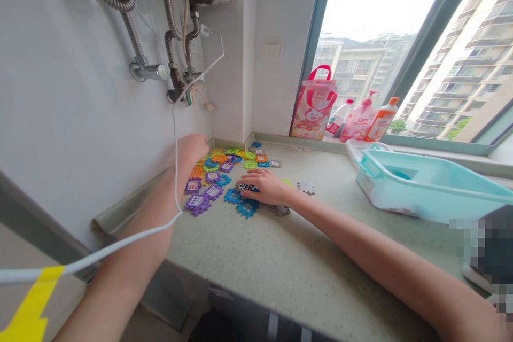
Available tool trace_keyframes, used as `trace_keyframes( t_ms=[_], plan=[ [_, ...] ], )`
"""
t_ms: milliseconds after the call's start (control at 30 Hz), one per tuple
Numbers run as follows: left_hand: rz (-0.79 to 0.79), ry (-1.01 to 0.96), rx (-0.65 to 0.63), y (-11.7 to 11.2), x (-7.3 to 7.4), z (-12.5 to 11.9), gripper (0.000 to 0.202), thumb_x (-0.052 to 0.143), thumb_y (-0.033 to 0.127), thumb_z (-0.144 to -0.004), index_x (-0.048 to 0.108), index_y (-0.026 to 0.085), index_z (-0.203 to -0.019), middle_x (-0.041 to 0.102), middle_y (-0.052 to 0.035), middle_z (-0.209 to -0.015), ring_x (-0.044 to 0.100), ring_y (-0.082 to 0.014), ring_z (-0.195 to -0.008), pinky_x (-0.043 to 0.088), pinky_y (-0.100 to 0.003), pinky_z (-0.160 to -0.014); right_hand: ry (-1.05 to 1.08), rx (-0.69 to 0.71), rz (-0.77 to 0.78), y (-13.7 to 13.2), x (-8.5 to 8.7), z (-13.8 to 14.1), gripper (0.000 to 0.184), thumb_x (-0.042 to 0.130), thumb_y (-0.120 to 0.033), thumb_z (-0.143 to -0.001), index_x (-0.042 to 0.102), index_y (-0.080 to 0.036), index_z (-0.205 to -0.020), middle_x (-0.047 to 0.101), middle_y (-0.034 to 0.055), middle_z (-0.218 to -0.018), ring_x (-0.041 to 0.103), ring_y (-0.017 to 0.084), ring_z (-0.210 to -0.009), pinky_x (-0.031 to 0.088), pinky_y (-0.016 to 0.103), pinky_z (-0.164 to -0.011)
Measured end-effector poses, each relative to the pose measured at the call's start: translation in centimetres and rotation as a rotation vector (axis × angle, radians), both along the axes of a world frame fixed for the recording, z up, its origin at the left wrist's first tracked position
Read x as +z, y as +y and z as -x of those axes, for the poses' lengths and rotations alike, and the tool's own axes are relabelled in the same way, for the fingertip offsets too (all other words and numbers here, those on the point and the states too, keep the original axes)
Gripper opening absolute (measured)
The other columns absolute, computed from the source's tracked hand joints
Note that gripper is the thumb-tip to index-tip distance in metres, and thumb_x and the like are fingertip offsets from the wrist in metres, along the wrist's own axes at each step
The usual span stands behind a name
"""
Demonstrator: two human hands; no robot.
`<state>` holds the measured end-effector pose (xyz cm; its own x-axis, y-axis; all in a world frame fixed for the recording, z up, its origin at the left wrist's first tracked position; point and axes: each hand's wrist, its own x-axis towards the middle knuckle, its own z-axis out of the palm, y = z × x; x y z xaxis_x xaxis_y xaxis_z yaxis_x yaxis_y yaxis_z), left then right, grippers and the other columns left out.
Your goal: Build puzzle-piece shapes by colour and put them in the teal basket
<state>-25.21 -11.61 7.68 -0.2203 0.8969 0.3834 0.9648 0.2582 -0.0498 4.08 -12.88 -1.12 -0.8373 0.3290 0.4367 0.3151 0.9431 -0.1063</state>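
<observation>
White cable [120, 243] with yellow tape [32, 304] is cutting across closest to me, running over my left forearm and up the wall. My right hand [264, 187] is lying flat, fingers extended, palm down on the blue tiles [244, 204] at the near edge of the tile pile [224, 165]. Its fingertips are covering a small white-faced tile and it's not gripping anything. My left hand [192, 150] is sitting curled at the back-left of the pile, close to the wall; can't tell whether it's holding a piece. The pile is sitting on the countertop [280, 267] in the corner by the wall, with purple tiles [198, 203] nearest me on the left and orange, green and blue ones behind. One grey tile [306, 187] is lying apart to the right of my right hand, and another grey piece [279, 210] is peeking out just under my right wrist. Further right, well apart from the pile, a teal tub [425, 187] is resting tilted on the countertop. On the window sill behind it, a pink bag [315, 109] is standing upright beside a pink bottle [360, 120] and an orange-capped bottle [382, 117]. Metal hoses [120, 0] are hanging on the wall above the pile.
</observation>
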Motion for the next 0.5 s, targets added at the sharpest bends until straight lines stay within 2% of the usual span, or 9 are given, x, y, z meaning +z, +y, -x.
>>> trace_keyframes(
  t_ms=[100,233,333,400,500],
  plan=[
    [0.036,-0.008,0.056,-0.2,0.5,1.0,0.035,0.054,0.03,-0.087,0.079,0.018,-0.108,0.078,-0.0182,-0.109,0.072,-0.0342,-0.099,0.054,-0.04,-0.084,0.021,0.002,0.04,-0.7,0.0,1.0,0.025,0.065,-0.036,-0.101,0.077,-0.03,-0.122,0.078,0.0025,-0.119,0.069,0.024,-0.113,0.049,0.041,-0.103],
    [0.09,-0.021,-0.002,0.2,0.1,0.7,0.031,0.058,0.037,-0.087,0.08,0.021,-0.102,0.079,-0.0155,-0.106,0.073,-0.0337,-0.098,0.055,-0.039,-0.084,0.163,-0.131,0.091,0.3,0.7,0.1,0.027,0.07,-0.037,-0.092,0.079,-0.026,-0.116,0.079,0.0044,-0.111,0.07,0.025,-0.107,0.05,0.04,-0.1],
    [0.054,0.015,-0.108,0.6,-0.6,-1.0,0.03,0.054,0.033,-0.091,0.079,0.021,-0.102,0.079,-0.0143,-0.104,0.073,-0.0316,-0.098,0.056,-0.038,-0.084,0.296,-0.244,0.179,1.9,1.5,-2.0,0.038,0.063,-0.04,-0.093,0.074,-0.025,-0.127,0.078,0.0055,-0.114,0.07,0.027,-0.107,0.05,0.042,-0.099],
    [0.003,0.06,-0.185,0.8,-1.2,-2.5,0.032,0.049,0.027,-0.094,0.078,0.019,-0.105,0.078,-0.0145,-0.106,0.073,-0.0304,-0.099,0.055,-0.038,-0.085,0.321,-0.262,0.287,3.1,1.8,-3.8,0.043,0.055,-0.046,-0.097,0.072,-0.026,-0.132,0.078,0.0045,-0.114,0.07,0.026,-0.105,0.05,0.042,-0.098],
    [0.013,0.093,-0.298,1.1,-2.5,-4.7,0.034,0.045,0.023,-0.096,0.077,0.018,-0.106,0.078,-0.0145,-0.108,0.072,-0.0291,-0.102,0.055,-0.038,-0.089,0.336,-0.312,0.418,5.3,1.5,-6.3,0.053,0.042,-0.061,-0.102,0.075,-0.027,-0.126,0.081,0.0032,-0.106,0.071,0.027,-0.105,0.048,0.042,-0.102]
  ],
)
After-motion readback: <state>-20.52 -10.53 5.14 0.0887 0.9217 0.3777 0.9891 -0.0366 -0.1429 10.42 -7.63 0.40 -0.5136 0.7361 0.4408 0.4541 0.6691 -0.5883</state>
